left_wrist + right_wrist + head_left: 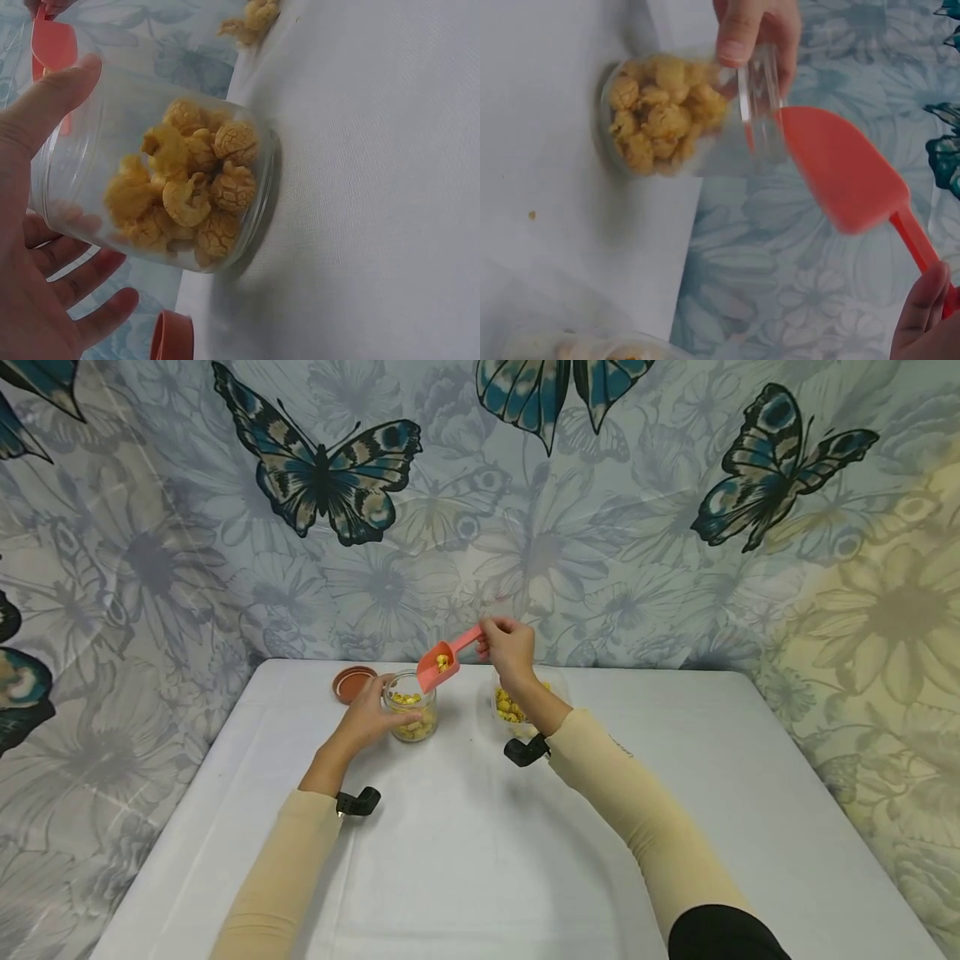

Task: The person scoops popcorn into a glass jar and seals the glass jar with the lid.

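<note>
A clear glass jar [424, 729] stands upright on the table, with yellow popcorn [187, 191] in its lower part. My left hand [367, 718] holds the jar near its top, the thumb on one side and the fingers around the other. The right hand [512, 652] grips the handle of a coral-red scoop [847, 172]. The scoop tilts down to the left, its front edge at the jar's mouth. A little popcorn [443, 662] lies in the scoop. Beneath the right wrist sits a clear container [564, 687] of popcorn, partly hidden by the forearm.
A reddish-brown round lid [345, 687] lies left of the jar, behind the left hand. White cloth covers the table [450, 868], whose back edge meets a butterfly-patterned fabric backdrop [540, 552]. A small crumb [532, 215] lies on the cloth.
</note>
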Available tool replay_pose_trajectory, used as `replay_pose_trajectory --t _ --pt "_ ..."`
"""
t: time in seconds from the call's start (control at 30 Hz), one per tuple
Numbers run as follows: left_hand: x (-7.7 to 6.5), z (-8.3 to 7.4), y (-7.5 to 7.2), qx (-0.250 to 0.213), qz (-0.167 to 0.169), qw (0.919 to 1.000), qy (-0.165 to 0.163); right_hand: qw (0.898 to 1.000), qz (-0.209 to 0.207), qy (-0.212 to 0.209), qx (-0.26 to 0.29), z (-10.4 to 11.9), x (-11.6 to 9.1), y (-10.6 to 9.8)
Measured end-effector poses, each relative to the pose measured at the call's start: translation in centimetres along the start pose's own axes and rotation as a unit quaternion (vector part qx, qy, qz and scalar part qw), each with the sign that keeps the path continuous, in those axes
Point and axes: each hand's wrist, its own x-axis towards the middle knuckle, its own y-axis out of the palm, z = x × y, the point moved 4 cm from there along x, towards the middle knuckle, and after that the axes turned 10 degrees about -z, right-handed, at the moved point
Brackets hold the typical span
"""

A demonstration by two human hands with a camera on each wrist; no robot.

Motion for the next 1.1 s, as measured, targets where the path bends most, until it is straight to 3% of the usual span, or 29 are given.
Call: replay_pose_trajectory --t 0.33,0.47,0.67,0.83,1.1 --pt "-0.1 -0.1 0.0 0.001 -0.003 1.0000 -0.005 1.000 0.006 -0.003 -0.017 0.3 0.0 -0.2" --pt "-0.2 -0.1 0.0 0.001 -0.001 1.0000 -0.007 0.998 0.032 -0.038 -0.029 1.2 -0.3 0.4" --pt "-0.1 -0.2 0.0 -0.010 -0.006 0.9999 -0.006 0.988 0.066 -0.118 -0.068 2.5 -0.9 1.6" --pt "-0.1 0.0 0.1 -0.011 -0.009 0.9999 0.001 0.986 0.068 -0.131 -0.073 2.7 -1.2 2.1" --pt "-0.2 0.0 0.1 -0.018 -0.013 0.9997 0.001 0.978 0.052 -0.153 -0.128 3.0 -2.1 2.4"
